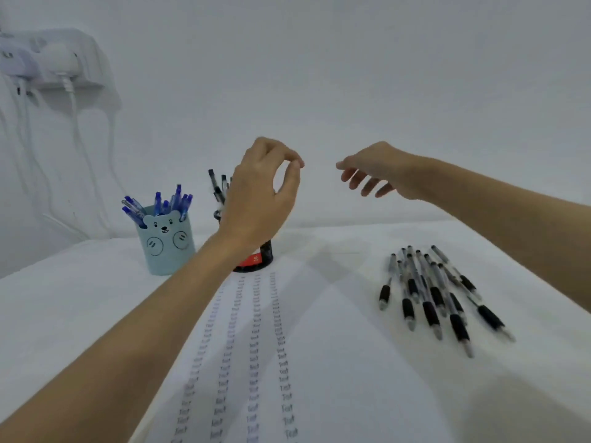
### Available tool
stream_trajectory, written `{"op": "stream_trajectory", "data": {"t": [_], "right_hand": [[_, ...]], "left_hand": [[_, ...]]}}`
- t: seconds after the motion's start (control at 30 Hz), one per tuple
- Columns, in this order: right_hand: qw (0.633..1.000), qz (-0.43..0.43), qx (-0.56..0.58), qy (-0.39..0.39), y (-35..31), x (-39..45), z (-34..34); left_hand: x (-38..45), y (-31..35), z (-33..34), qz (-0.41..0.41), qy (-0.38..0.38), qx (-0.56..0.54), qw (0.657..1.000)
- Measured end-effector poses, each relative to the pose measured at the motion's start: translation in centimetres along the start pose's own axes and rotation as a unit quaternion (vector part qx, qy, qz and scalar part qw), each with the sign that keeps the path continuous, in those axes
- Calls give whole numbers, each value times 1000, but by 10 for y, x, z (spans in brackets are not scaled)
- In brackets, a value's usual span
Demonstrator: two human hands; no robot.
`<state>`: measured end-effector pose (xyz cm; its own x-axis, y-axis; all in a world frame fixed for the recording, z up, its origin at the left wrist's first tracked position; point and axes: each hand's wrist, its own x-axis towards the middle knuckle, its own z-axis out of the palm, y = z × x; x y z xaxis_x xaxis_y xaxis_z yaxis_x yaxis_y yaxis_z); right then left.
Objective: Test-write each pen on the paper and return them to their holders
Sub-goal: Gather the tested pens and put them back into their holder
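From the head view, take the black holder [260,255] as your mark. Your left hand [259,193] hovers just above it, thumb and forefinger touching in a ring but gripping nothing that shows; your right hand [377,169] hangs to its right, fingers slack and empty. Some black pens [217,187] already stand in it, and blue pens [160,203] fill the bear holder [166,241] to its left. In front of it the paper [256,362] carries four columns of test words — yet a cluster of loose black pens [431,292] lies well to its right, probably still untested.
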<state>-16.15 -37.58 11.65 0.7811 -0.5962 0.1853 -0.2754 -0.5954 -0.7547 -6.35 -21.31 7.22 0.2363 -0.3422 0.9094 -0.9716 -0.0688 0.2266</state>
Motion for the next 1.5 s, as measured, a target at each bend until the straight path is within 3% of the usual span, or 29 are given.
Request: {"op": "stream_trajectory", "data": {"t": [0.07,0.13,0.23,0.3,0.43,0.63,1.03,1.27,1.4,1.5], "right_hand": [[993,24,-112,-38,24,-19,-16],[970,67,-224,-66,53,-39,-26],[922,128,-356,-84,92,-61,-34],[915,152,-360,-97,109,-73,-37],[944,139,-292,-67,125,-87,-34],[950,94,-297,17,129,-92,-24],[956,89,-278,25,133,-92,-24],[937,94,-334,-35,122,-91,-20],[932,58,-357,6,120,-94,-2],[939,40,-338,39,119,-97,4]], "left_hand": [[-11,27,14,22,-92,17,995],[-24,47,34,-10,-205,39,978],[-42,69,65,-143,-388,61,909],[-50,80,83,-191,-444,59,873],[-51,95,104,-242,-463,48,851],[-45,110,122,-268,-463,73,842],[-21,104,127,-291,-517,92,800],[-22,103,123,-297,-527,74,793],[-31,105,122,-299,-518,68,799],[-38,105,126,-277,-488,97,822]]}}
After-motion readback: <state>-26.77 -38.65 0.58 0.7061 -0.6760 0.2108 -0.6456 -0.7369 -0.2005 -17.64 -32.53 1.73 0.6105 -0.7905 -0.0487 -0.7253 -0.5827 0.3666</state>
